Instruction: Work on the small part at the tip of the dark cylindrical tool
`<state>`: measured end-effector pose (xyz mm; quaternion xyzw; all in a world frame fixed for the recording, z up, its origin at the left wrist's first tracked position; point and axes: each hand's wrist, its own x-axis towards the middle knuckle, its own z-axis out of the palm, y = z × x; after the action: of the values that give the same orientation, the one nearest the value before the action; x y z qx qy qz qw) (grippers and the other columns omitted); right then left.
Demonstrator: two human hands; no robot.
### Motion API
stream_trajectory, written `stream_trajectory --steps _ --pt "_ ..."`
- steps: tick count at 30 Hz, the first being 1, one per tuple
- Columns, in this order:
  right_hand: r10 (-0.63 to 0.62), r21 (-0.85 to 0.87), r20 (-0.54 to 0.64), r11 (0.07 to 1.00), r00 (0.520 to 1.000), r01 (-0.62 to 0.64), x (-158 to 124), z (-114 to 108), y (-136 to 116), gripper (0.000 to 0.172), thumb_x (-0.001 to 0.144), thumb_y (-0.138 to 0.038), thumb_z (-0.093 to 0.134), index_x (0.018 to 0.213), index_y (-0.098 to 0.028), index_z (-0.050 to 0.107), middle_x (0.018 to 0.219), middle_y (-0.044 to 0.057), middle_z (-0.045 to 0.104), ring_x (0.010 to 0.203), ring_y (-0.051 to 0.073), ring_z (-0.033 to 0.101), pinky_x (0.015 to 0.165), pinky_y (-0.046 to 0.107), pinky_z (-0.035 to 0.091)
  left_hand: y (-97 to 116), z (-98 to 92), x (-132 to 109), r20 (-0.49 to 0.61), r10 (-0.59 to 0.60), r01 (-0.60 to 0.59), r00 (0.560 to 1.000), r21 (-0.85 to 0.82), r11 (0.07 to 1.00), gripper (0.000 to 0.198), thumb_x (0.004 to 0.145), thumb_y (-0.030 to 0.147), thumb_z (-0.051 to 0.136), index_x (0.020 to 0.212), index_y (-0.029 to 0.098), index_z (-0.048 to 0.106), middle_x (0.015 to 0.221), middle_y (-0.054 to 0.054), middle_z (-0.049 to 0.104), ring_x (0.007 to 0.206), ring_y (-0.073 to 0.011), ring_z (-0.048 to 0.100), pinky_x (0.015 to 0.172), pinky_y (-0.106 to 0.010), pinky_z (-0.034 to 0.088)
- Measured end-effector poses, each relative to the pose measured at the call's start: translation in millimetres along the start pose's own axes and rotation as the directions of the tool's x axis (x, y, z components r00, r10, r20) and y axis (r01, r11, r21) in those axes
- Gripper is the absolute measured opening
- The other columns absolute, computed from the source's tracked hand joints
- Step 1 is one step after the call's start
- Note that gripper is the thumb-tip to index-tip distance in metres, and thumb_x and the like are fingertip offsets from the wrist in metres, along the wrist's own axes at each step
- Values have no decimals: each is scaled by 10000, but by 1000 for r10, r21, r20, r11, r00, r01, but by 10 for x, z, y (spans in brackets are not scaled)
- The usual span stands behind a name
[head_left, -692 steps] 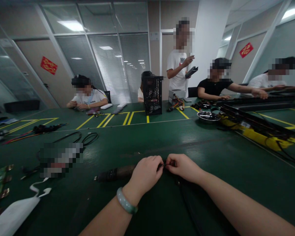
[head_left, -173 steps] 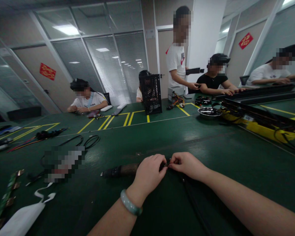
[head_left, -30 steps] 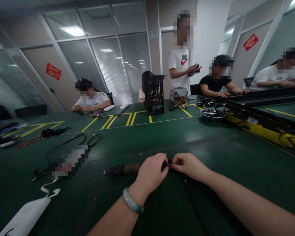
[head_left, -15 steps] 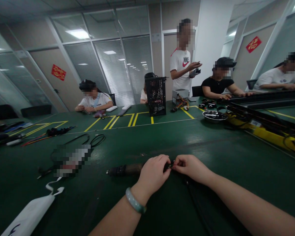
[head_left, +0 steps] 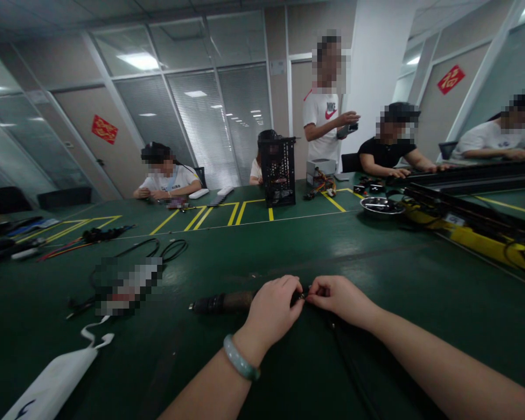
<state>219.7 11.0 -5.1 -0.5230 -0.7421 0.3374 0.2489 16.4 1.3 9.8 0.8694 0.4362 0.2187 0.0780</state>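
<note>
A dark, cylindrical tool that looks like an electric screwdriver (head_left: pixel 237 301) lies on the green table, its metal-tipped end pointing left. My left hand (head_left: pixel 275 306), with a pale green bangle at the wrist, is wrapped over its right-hand end. Close beside it, my right hand (head_left: pixel 339 297) has thumb and fingers pinched together at that end. Something small and dark shows between the two hands, too small to make out. A black cable (head_left: pixel 347 356) runs from under my right hand toward the near edge.
A white cloth-like pouch (head_left: pixel 48 385) and a blurred-out packet (head_left: pixel 129 289) with black cables lie left. Beyond stand a black computer case (head_left: pixel 279 171), a power supply (head_left: pixel 321 171) and a metal bowl (head_left: pixel 380 207). Right is a yellow-edged frame (head_left: pixel 476 239). Several people work around the table.
My hands and the tool have hardly moved. Across the table, the standing person's hand has come lower over the dark object they hold.
</note>
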Motion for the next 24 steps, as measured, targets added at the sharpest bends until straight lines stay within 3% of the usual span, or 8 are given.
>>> stream_trajectory --steps 8,16,24 --pt "-16 0 0 1000 1000 16 -15 -5 -3 153 827 -348 640 818 -200 679 745 -9 694 671 147 629 571 221 415 -11 -3 16 16 63 -63 998 -9 998 161 845 136 579 960 248 569 1132 18 606 1042 -199 566 915 -366 447" --pt "-5 -20 -3 1000 1000 5 0 6 9 157 824 -350 641 825 -200 688 740 -4 690 668 147 622 555 217 406 -7 3 1 6 7 -7 1000 7 1000 150 842 229 623 975 233 553 1110 -9 611 1008 -217 579 879 -377 462" --pt "-16 -10 -6 1000 1000 16 2 7 3 143 823 -333 643 815 -195 680 735 -9 688 671 144 623 569 214 404 -37 39 14 15 54 -54 998 13 998 132 847 162 585 951 238 554 1128 -2 600 1038 -211 566 920 -358 436"
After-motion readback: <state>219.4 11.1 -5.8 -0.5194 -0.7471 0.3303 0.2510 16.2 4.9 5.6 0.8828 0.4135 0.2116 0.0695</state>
